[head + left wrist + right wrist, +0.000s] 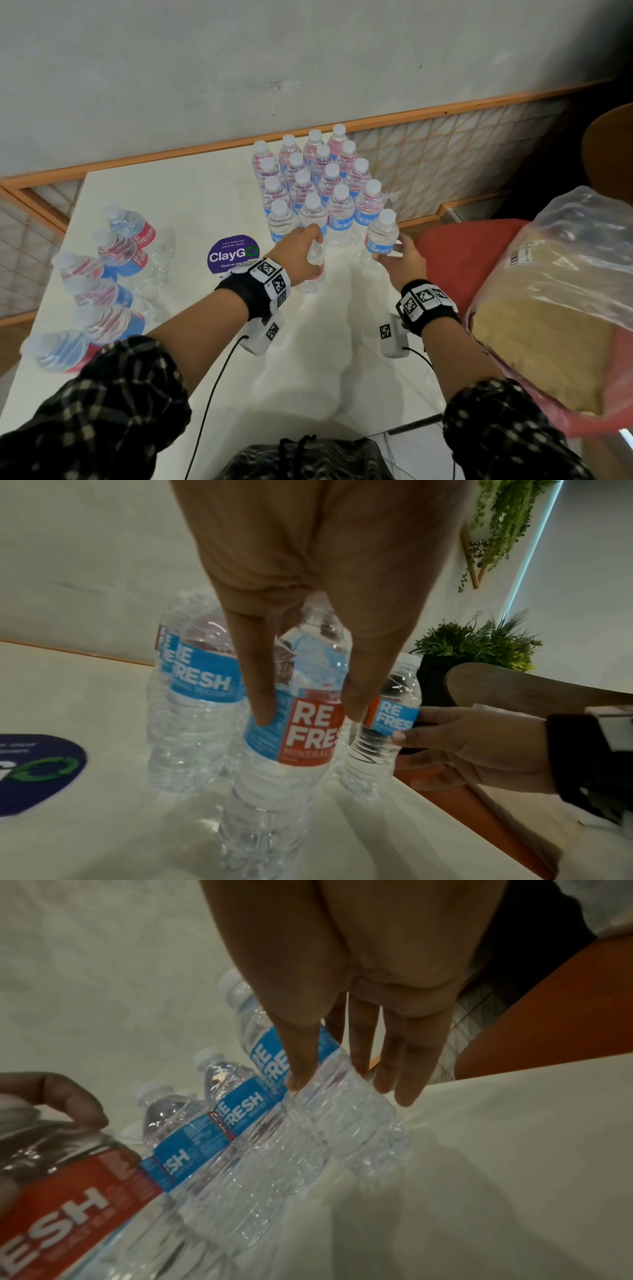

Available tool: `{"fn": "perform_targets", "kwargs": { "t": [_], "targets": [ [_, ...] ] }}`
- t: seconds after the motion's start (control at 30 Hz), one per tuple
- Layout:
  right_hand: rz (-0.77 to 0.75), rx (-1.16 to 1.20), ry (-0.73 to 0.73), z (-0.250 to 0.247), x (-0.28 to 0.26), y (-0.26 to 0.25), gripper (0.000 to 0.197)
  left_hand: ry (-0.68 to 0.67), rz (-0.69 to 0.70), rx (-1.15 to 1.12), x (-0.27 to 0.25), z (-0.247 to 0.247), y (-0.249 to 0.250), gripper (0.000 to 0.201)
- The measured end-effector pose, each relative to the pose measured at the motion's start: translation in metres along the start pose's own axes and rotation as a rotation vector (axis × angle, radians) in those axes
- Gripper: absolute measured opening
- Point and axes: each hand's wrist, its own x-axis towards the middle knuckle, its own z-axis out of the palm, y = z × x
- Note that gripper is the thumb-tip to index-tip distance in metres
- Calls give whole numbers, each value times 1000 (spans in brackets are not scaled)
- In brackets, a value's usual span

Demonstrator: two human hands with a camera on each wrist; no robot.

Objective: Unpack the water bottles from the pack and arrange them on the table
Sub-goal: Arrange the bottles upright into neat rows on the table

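Several clear Refresh water bottles [310, 178] stand in rows at the back of the white table [335, 342]. My left hand [305, 246] grips one more bottle [313, 274] from above, by its shoulder, just in front of the rows. In the left wrist view my fingers [262, 696] pinch this bottle [291, 750] at its red and blue label. My right hand [399, 255] holds another bottle [382, 233] at the right end of the front row. Its thumb [301, 1064] lies on that bottle [346, 1104]. Several bottles [102, 274] lie in torn plastic wrap at the table's left.
A purple ClayGo sticker [234, 255] is on the table left of my left hand. To the right, a red chair [459, 246] carries a bulky clear plastic bag [555, 291]. The table's right edge [445, 818] runs close to the right-hand bottle. A wall and orange-framed lattice [428, 161] stand behind.
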Motion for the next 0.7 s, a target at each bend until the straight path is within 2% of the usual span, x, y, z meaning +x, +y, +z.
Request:
{"fn": "perform_targets", "kwargs": {
  "t": [0.17,0.27,0.37,0.5,0.6,0.7],
  "targets": [
    [1,18,31,7,3,-1,56,-16,32,-50,12,10,26,49],
    [-1,23,35,9,6,4,56,-34,45,-75,20,11,42,60],
    [-1,53,-2,7,7,10,60,-49,9,1,27,10,43,70],
    [36,63,-117,9,11,21,74,-74,-47,18,30,16,35,66],
    [68,41,-157,13,14,29,71,-10,-62,-79,30,24,35,56],
    [70,73,-147,15,15,34,68,-10,-80,-46,34,24,35,61]
  ]
}}
